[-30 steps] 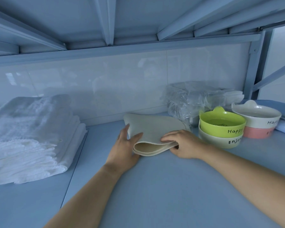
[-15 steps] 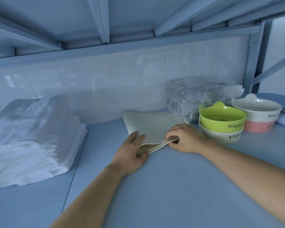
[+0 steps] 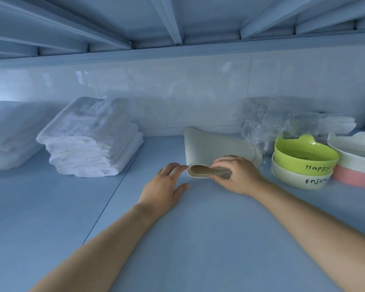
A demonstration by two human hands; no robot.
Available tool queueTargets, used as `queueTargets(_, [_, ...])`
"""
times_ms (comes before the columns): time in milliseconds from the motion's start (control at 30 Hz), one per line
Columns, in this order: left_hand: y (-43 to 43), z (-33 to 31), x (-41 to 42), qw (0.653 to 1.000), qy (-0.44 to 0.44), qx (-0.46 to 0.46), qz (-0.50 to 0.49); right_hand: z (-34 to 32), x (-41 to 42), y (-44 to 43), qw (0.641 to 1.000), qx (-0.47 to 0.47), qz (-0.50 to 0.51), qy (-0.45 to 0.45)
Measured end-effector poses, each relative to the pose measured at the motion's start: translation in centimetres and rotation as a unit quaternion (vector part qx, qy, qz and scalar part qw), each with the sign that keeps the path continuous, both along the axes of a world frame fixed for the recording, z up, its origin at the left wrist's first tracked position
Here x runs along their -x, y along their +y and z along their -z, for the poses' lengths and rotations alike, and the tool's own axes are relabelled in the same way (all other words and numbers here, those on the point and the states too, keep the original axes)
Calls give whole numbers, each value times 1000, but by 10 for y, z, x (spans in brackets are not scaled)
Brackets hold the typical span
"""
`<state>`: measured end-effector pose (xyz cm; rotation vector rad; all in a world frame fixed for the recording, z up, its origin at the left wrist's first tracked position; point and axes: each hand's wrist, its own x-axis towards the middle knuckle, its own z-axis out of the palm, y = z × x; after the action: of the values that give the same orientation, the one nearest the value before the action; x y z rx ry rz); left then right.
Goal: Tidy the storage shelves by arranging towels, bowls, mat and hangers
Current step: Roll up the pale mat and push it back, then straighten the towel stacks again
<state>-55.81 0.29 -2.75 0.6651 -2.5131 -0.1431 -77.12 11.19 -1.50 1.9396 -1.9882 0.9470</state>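
Observation:
A cream mat (image 3: 211, 147) lies folded over on the blue shelf (image 3: 198, 239), its rolled front edge facing me. My right hand (image 3: 238, 175) grips that front fold, fingers over the top. My left hand (image 3: 167, 186) lies flat on the shelf with its fingertips touching the fold's left end. To the left stands a stack of folded white towels (image 3: 91, 138), with a second towel pile (image 3: 6, 131) further left. On the right a green bowl (image 3: 303, 157) sits nested in a white bowl (image 3: 297, 180), beside a white bowl (image 3: 354, 152) stacked on a pink one (image 3: 354, 175).
A crumpled clear plastic bag (image 3: 282, 121) holding white items lies behind the bowls against the white tiled wall (image 3: 177, 91). The underside of the shelf above (image 3: 177, 20) hangs low overhead. A seam (image 3: 118, 190) runs across the shelf between towels and mat.
The view has swung left, bringing a second towel pile into sight. My left hand slid off the mat onto the shelf. The fold's front edge has opened into a rounder loop under my right hand.

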Motion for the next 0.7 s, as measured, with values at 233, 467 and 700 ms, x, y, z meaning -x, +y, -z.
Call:
queueTargets(233, [22, 1, -68, 997, -7, 5, -70, 0, -31, 0, 999, 4, -52, 7])
queueTargets(467, [25, -5, -111, 992, -43, 16, -115, -4, -81, -5, 990, -24, -134, 28])
queueTargets(700, [-11, -11, -183, 981, -107, 55, -153, -15, -157, -41, 983, -44, -176, 12])
